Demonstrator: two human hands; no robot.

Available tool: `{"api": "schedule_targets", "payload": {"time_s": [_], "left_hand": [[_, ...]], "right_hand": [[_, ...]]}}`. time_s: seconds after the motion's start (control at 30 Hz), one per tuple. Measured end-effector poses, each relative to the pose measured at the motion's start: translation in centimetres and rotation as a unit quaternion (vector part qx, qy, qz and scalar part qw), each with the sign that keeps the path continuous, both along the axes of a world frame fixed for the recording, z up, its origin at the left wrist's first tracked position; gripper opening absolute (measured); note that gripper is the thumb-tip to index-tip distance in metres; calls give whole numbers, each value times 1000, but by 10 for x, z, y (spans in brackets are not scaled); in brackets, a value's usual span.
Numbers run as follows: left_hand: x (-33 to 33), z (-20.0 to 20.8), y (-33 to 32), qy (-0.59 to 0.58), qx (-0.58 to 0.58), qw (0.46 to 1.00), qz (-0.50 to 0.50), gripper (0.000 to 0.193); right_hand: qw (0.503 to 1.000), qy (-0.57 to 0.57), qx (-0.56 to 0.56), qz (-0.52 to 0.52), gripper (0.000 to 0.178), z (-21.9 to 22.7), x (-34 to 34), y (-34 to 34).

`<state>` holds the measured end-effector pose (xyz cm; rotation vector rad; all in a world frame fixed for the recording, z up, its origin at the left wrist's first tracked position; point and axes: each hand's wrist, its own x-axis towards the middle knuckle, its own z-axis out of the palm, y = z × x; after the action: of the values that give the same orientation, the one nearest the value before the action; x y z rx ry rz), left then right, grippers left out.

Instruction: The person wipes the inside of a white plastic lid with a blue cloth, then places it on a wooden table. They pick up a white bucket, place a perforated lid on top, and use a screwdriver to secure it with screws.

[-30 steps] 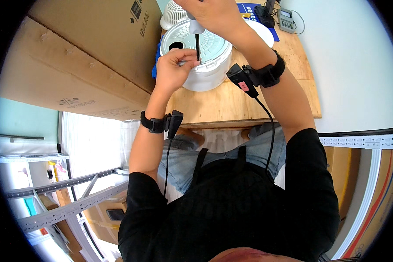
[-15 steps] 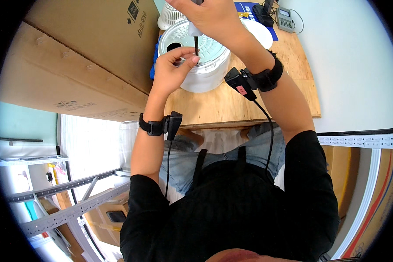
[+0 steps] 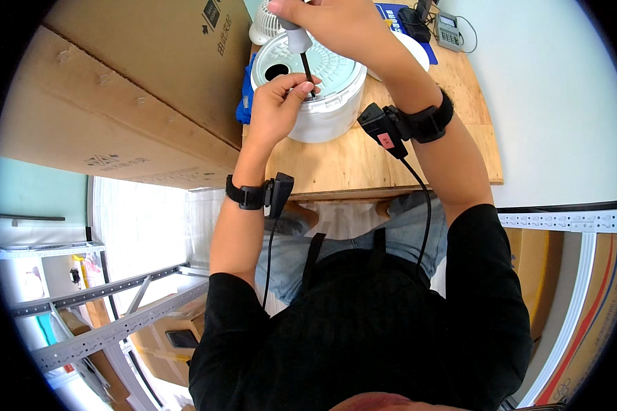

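Observation:
A round white tub (image 3: 329,123) with a pale green, ribbed lid (image 3: 336,65) stands on the wooden table. A dark round hole (image 3: 276,71) shows in the lid's left part. My right hand (image 3: 346,31), closed around the grey-white handle of a screwdriver (image 3: 299,41), is above the lid. The black shaft slants down to the lid's near edge. There my left hand (image 3: 277,103) pinches around the shaft's lower end with thumb and fingers. Whether a screw sits at the tip is hidden by the fingertips.
A large cardboard box (image 3: 137,89) rises close on the left. Behind the tub are a small white fan (image 3: 266,27) and a white plate-like disc (image 3: 411,51). A grey device with a screen (image 3: 448,32) lies at the table's far right. Blue material (image 3: 245,103) sits left of the tub.
The screwdriver has gone from upright to slanted, its handle tipped left. My right wrist has moved slightly right and down. My left fingers stay at the shaft's lower end.

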<state>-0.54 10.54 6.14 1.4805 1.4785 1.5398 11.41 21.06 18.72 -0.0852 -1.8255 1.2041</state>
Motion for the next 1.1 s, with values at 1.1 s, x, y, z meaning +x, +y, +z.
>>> {"api": "schedule_targets", "payload": {"time_s": [1.1], "left_hand": [[0,12,9,-30,12,999,-24,12]], "right_hand": [[981,35,-118,151,49,-6,9,9]]}}
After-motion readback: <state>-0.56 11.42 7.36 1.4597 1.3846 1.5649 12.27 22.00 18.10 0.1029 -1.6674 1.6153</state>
